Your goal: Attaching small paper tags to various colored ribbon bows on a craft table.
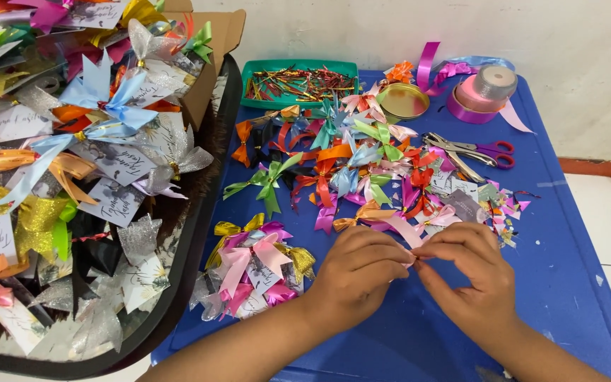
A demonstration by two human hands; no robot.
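Observation:
My left hand [358,272] and my right hand [472,272] meet fingertip to fingertip low over the blue table [567,269]. Together they pinch a pale pink ribbon strip [406,232] that runs up and left from the fingers. Just beyond lies a spread of small ribbon bows [351,159] in green, orange, pink and blue. A heap of pink and gold bows with small cards [256,265] sits to the left of my left hand.
A big black tray [203,212] on the left holds several bows and tags. At the back stand a green tray of twist ties [298,81], a round tin lid [403,100], ribbon rolls [486,92] and scissors [472,152]. Ribbon scraps [503,209] lie right.

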